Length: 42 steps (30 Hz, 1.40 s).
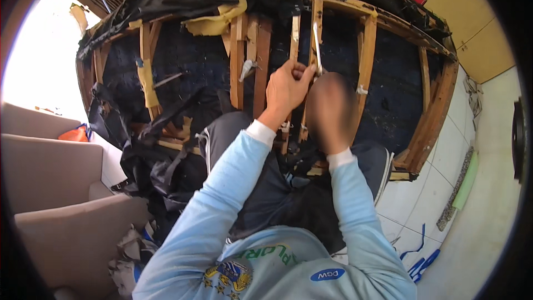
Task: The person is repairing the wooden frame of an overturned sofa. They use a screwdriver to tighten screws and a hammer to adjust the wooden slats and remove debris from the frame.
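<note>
An upholstered furniture frame (239,61), stripped to wooden rails with torn black fabric (139,0) and yellow foam (216,21), lies before my legs. My left hand (288,89) is closed at a narrow upright slat (294,39), thumb and fingers bent beside a slim pale metal tool (317,44); exactly what they grip is unclear. The tool stands along the neighbouring rail, its lower end running toward my right hand (330,108), which is blurred, so its fingers and grip are hidden.
Beige upholstered pieces (55,178) stand at left, beside an orange item (72,133). Yellowish panels (461,16) are upper right. A green strip (466,183) and blue-handled tools (422,264) lie on white floor tiles (416,200) at right.
</note>
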### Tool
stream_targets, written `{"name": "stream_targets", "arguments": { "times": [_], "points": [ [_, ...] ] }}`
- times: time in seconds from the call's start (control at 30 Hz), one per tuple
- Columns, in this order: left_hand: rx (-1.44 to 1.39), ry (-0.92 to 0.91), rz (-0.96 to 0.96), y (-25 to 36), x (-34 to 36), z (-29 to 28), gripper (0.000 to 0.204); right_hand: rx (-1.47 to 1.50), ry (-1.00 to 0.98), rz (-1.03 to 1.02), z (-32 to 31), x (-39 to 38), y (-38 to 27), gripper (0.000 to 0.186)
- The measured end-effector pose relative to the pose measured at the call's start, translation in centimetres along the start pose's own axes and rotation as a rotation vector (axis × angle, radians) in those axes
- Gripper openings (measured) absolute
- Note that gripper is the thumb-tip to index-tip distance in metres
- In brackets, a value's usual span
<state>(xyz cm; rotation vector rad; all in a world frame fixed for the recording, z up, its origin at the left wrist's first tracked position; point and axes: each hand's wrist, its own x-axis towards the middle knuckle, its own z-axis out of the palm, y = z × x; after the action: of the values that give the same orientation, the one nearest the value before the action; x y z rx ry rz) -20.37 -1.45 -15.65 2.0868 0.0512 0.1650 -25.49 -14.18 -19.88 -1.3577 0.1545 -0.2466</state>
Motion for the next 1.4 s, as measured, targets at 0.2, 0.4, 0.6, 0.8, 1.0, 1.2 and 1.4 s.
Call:
{"name": "stream_targets", "arguments": {
  "times": [0.2, 0.4, 0.6, 0.8, 1.0, 1.2, 1.4],
  "points": [
    [0.058, -0.001, 0.063, 1.0, 1.8, -0.4, 0.041, -0.301, -0.044, -0.090, -3.2, -5.7, -1.2, 0.044],
    [-0.027, -0.111, 0.055, 0.4, 2.6, -1.0, 0.035, -0.303, 0.031, 0.037, -4.3, -6.1, -2.3, 0.044],
    [-0.064, -0.183, 0.064, 0.5, 2.9, -1.8, 0.039, -0.556, -0.014, -0.041, -5.6, -5.8, -3.3, 0.042],
    [0.041, -0.100, 0.089, 0.5, 2.3, -0.9, 0.054, -0.675, -0.047, -0.009, -8.4, -5.1, -4.0, 0.042],
    [0.063, -0.083, 0.078, 0.6, 2.0, -0.3, 0.058, -0.654, -0.082, 0.052, -9.5, -4.5, -3.7, 0.042],
    [0.063, -0.083, 0.088, 0.6, 1.9, -0.5, 0.058, -0.517, -0.121, 0.128, -10.1, -3.8, -2.8, 0.041],
    [0.070, -0.069, 0.091, 0.7, 1.9, -0.6, 0.049, -0.452, -0.141, 0.174, -9.1, -4.4, -2.3, 0.039]
  ]
}}
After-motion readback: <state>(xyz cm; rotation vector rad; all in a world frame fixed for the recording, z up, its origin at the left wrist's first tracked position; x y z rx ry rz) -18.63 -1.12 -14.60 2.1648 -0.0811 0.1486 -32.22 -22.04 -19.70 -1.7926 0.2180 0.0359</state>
